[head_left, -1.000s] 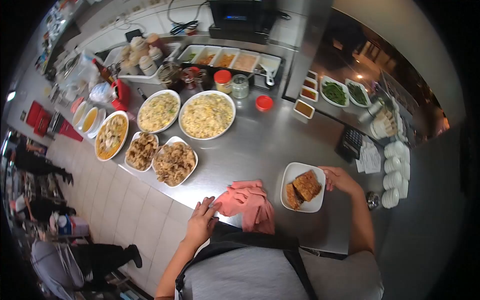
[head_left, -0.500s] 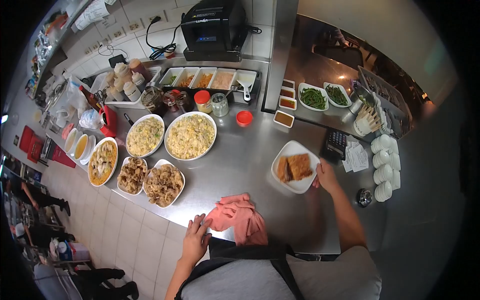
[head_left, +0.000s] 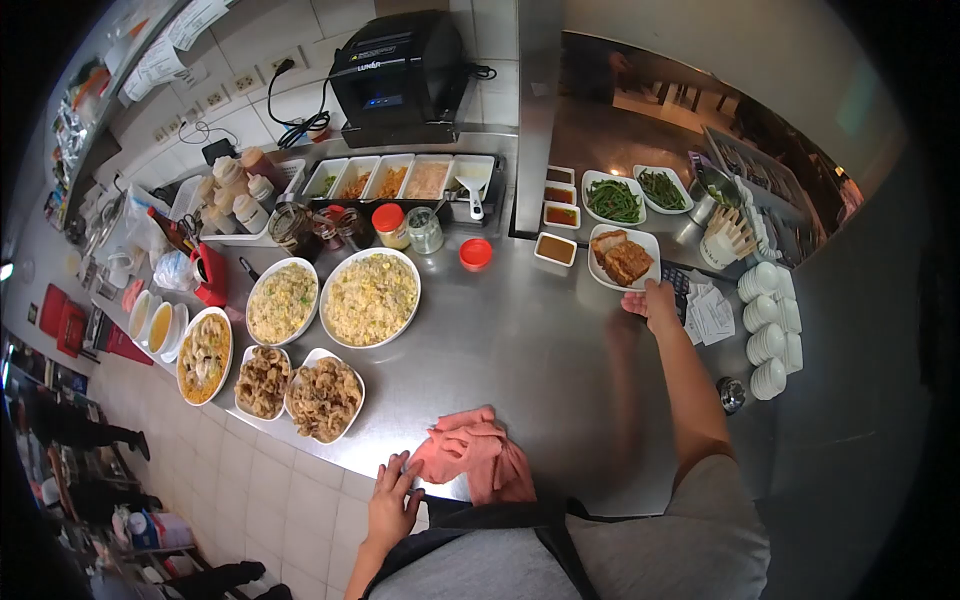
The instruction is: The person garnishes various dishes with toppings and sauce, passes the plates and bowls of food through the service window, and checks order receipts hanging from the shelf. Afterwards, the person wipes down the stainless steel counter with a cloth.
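The plate [head_left: 649, 248], carrying browned meat [head_left: 622, 261], is at the far right of the counter [head_left: 480, 350]. The right hand [head_left: 656, 303] grips its near rim, thumb and fingers closed on the edge; the plate extends beyond the fingertips, with no clear long axis. The sauce dish [head_left: 555, 249] is left of it, the beans [head_left: 613, 202] just beyond. The left hand [head_left: 394, 505], well apart at the near edge, is loosely open, holding nothing, beside the cloth [head_left: 475, 455]; contact cannot be determined.

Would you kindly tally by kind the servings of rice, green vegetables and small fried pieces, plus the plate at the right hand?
Rice: 2 servings
Green vegetables: 2 servings
Fried pieces: 2 servings
Plate at right hand: 1
Total: 7
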{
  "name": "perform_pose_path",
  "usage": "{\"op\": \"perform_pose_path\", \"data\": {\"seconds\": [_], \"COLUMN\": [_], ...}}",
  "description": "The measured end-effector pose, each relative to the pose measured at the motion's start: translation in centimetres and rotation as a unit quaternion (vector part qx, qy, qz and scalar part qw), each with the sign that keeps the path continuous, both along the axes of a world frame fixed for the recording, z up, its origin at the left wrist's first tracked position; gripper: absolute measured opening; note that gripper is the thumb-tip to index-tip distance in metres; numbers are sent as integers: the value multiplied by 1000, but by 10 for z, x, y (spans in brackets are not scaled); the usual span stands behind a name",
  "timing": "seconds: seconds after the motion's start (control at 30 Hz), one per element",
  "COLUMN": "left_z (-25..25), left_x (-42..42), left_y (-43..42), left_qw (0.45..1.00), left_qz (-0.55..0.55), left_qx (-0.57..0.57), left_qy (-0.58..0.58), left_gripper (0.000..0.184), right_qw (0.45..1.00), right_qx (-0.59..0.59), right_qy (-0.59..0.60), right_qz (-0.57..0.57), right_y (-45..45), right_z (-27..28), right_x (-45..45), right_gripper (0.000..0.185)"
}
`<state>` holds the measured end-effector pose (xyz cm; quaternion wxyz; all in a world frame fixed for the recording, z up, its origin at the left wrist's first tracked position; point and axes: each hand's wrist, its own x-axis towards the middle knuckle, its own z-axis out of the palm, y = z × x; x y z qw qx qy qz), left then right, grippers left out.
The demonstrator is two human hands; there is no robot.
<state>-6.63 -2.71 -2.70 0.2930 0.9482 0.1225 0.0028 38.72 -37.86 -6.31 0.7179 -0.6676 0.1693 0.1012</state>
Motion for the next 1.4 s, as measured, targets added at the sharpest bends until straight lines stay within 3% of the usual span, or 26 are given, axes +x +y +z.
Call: {"op": "perform_pose_path", "data": {"seconds": [0.2,0.5,0.7,0.73,0.77,0.83,0.87,0.9,0.93,0.97,1.1,1.23,1.4], "left_z": [0,1,10,-1,-9,-29,-27,-23,-16,-8,2,3,-7], "left_x": [1,2,40,48,59,78,90,104,121,137,178,191,197], "left_y": [-1,-1,-13,-14,-11,-15,-20,-29,-41,-55,-90,-85,-45], "left_qw": [1000,1000,961,980,996,993,941,837,765,676,471,464,556], "left_qz": [8,6,205,164,88,23,93,160,152,142,164,171,71], "left_qx": [-7,11,-151,-52,-16,-96,-315,-516,-626,-719,-862,-854,-819], "left_qy": [2,-9,-106,-103,-30,64,80,91,9,-76,-84,-163,-119], "left_gripper": [52,51,63,68,62,45,36,28,28,28,33,34,42], "right_qw": [1000,997,999,997,996,991,991,990,988,987,984,984,959], "right_qx": [10,62,-30,-45,-43,-37,-10,18,47,64,85,49,0], "right_qy": [5,5,-40,-51,-50,-49,-44,-37,-30,-31,-31,-4,74], "right_qz": [-16,-47,12,40,65,118,126,135,142,146,153,172,272], "right_y": [7,26,12,11,11,16,23,33,44,56,100,101,80], "right_z": [-4,-3,18,30,41,59,67,72,75,77,71,58,85], "right_x": [23,68,28,11,-6,-41,-59,-77,-96,-116,-181,-220,-249], "right_gripper": [35,33,26,23,25,31,35,40,45,51,67,71,75]}}
